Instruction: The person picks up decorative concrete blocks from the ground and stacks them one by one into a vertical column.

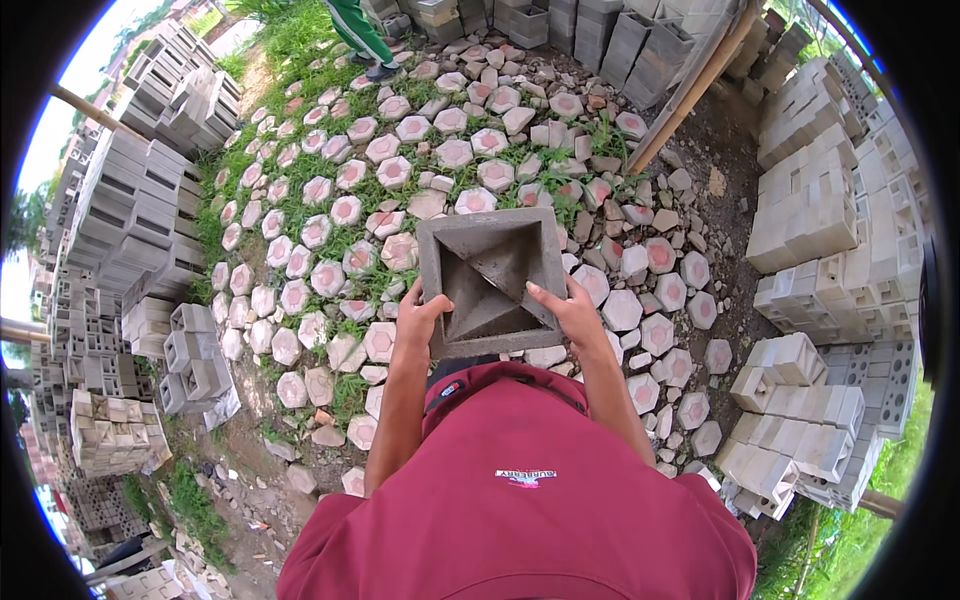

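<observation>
A square grey concrete block (545,235) is held up in front of my body, its hollow facing me. Inside, a thin diagonal ridge divides the sloping walls of the hollow. My left hand (420,318) grips its left side, the thumb hooked over the inner edge. On the opposite side my right hand (572,310) is closed on the rim, thumb also inside. The fingers behind the block are hidden.
Hexagonal paving stones (345,210) with reddish centres lie amid grass and rubble ahead. Stacked concrete blocks stand at left (125,215) and right (810,200). A wooden pole (690,95) leans at upper right. Another person's green-trousered leg (358,32) shows at the far side.
</observation>
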`<state>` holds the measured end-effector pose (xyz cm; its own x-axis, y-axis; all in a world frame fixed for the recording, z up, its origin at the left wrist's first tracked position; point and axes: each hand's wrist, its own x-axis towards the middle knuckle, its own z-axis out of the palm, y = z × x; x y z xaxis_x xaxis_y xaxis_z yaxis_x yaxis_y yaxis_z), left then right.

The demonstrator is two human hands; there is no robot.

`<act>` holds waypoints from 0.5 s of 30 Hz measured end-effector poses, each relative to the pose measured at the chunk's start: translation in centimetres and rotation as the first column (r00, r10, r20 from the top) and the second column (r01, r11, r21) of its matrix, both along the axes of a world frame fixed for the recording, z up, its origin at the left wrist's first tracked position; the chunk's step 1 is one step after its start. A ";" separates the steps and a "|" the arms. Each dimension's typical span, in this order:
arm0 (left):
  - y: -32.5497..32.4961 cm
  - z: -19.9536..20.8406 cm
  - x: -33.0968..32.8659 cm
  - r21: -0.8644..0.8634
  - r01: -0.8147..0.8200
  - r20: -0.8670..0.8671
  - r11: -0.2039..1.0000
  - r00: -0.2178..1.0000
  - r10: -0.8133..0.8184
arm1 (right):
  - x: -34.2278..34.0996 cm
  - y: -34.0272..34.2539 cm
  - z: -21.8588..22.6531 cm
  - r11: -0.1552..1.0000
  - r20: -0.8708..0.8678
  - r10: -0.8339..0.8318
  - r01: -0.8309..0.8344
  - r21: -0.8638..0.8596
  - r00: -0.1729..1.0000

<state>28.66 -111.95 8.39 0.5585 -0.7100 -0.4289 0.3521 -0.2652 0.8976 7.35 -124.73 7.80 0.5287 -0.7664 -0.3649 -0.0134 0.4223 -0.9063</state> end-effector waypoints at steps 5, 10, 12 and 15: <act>-7.5 -1.5 8.2 -0.073 -0.051 -0.100 0.996 0.994 0.043 | 8.4 -8.2 1.4 0.999 -0.034 0.033 -0.034 -0.017 0.999; -14.5 1.2 15.8 -0.067 -0.037 -0.071 0.997 0.997 0.032 | 16.0 -14.6 3.8 1.000 -0.020 0.018 -0.018 -0.007 1.000; -17.6 2.3 19.1 -0.081 -0.023 -0.084 0.996 0.996 0.016 | 18.8 -16.8 3.8 0.998 0.019 -0.041 0.042 -0.036 0.999; -21.5 3.2 21.9 -0.066 0.031 -0.020 0.997 0.999 -0.033 | 21.3 -19.3 3.9 0.991 0.026 -0.132 0.132 -0.022 0.991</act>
<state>50.57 -133.48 11.61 0.5265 -0.7545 -0.3919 0.3630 -0.2174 0.9061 28.67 -143.99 11.66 0.4309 -0.8381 -0.3345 0.0632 0.3978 -0.9153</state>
